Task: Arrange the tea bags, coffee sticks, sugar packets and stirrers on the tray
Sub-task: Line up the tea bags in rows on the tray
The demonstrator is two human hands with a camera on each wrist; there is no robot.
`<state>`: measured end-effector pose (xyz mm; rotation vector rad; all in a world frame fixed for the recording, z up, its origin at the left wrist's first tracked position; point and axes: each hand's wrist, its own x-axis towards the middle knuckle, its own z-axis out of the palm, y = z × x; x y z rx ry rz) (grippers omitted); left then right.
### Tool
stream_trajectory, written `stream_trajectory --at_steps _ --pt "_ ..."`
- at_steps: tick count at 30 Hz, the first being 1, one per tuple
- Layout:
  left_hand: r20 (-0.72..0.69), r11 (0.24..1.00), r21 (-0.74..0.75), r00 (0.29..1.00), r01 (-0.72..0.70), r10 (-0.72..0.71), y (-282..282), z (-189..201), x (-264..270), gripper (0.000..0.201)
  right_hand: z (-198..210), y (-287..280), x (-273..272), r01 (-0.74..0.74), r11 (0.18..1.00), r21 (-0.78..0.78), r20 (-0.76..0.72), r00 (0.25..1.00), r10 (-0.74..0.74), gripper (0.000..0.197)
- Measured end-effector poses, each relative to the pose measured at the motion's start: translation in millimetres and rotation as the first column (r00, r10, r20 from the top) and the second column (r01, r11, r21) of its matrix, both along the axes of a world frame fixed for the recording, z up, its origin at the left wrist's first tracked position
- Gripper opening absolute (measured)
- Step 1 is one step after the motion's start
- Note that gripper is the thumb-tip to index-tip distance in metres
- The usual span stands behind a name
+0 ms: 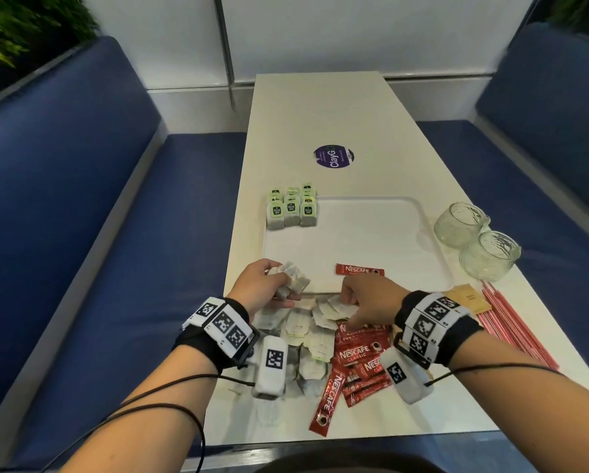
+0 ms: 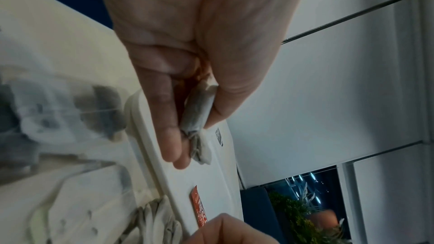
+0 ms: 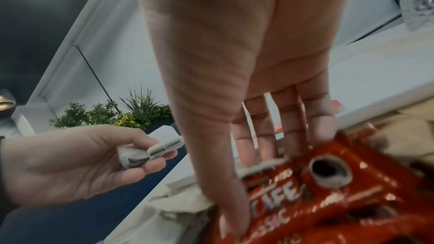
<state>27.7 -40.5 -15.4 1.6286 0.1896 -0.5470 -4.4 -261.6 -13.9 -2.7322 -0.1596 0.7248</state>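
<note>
White table [image 1: 320, 110] between blue benches [image 1: 81, 165]; left hand [image 1: 259, 285] pinching tea bags [image 1: 294, 279], right hand [image 1: 368, 298] spread.

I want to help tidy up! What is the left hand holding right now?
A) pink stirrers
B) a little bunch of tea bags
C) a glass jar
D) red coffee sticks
B: the left hand pinches a small bunch of tea bags at the near edge of the tray.

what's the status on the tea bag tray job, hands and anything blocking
Left hand grips a tea bag bundle. Right hand open, reaching into loose pile. Tray mostly bare; nothing blocking.
</note>
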Motion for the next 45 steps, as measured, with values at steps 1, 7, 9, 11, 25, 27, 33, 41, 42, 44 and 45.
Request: stream_trajectory --at_steps 1,7,9,11,25,27,33,41,42,44,45 --pt "0.009 1.000 0.013 1.000 0.013 -0.013 -1.9 -0.7 1.5 0.022 -1.5 -1.6 0.4 0.013 1.000 0.027 0.012 1.000 -0.013 0.039" --pt "0.100 0.994 0.093 0.993 0.061 -0.070 -9.1 1.6 10.6 0.026 5.9 -5.1 8.7 0.021 0.996 0.084 0.096 0.995 -0.029 0.013" --pt "0.141 0.985 0.152 0.985 0.081 -0.103 -11.7 3.6 13.5 0.026 12.1 -7.2 14.3 0.008 0.993 0.114 0.146 0.989 -0.025 0.013" --pt "0.178 0.971 0.216 0.974 0.099 -0.139 -14.8 5.8 17.3 0.025 20.3 -6.9 22.3 -0.003 0.980 0.197 0.172 0.985 -0.031 0.015" --pt "0.175 0.984 0.179 0.984 -0.018 -0.014 -9.7 11.4 82.6 0.025 8.1 5.5 120.3 0.199 0.875 0.441 0.069 0.965 -0.255 0.012" --pt "0.165 0.984 0.178 0.986 -0.027 -0.002 -8.2 7.4 95.9 0.026 -0.8 6.8 139.0 0.203 0.901 0.383 0.095 0.962 -0.257 0.012" --pt "0.125 0.988 0.146 0.992 -0.049 0.030 -3.9 -8.5 120.9 0.020 -17.7 5.0 183.8 0.307 0.869 0.387 0.151 0.909 -0.389 0.018" --pt "0.047 0.995 0.025 0.994 -0.095 0.094 -2.5 -16.8 133.4 0.018 -23.4 8.9 206.9 0.326 0.823 0.465 0.136 0.892 -0.430 0.019" --pt "0.047 0.996 0.019 0.995 -0.093 0.092 -3.1 -16.6 133.2 0.017 -23.6 8.3 205.9 0.336 0.818 0.467 0.135 0.887 -0.442 0.013" --pt "0.048 0.996 0.012 0.995 -0.091 0.090 -4.3 -16.4 133.3 0.016 -24.5 6.6 203.7 0.332 0.814 0.476 0.197 0.862 -0.467 0.012" --pt "0.048 0.996 0.005 0.995 -0.088 0.088 -5.1 -15.9 133.0 0.015 -23.9 6.9 201.2 0.312 0.816 0.487 0.244 0.848 -0.470 0.018"
